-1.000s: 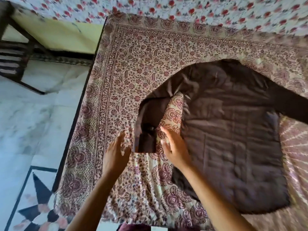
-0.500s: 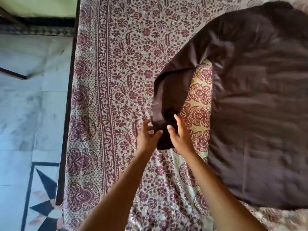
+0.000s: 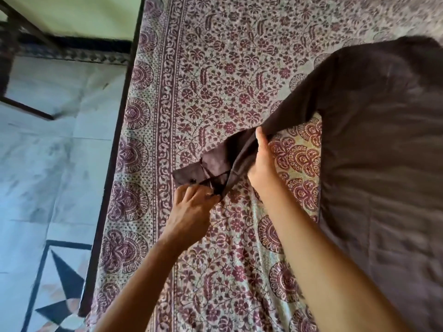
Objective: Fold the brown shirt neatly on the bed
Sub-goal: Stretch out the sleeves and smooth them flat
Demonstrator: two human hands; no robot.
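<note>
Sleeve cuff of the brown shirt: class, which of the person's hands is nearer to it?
Left. The left hand pinches the cuff itself; the right hand grips the sleeve farther up, toward the shirt body.

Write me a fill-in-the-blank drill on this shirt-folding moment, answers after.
The left hand pinches the ____ at the end of the sleeve of the brown shirt.
The right hand grips the sleeve ____ the left hand and the shoulder.
The bedsheet carries a ____ print.
Answers: cuff; between; floral.
</note>
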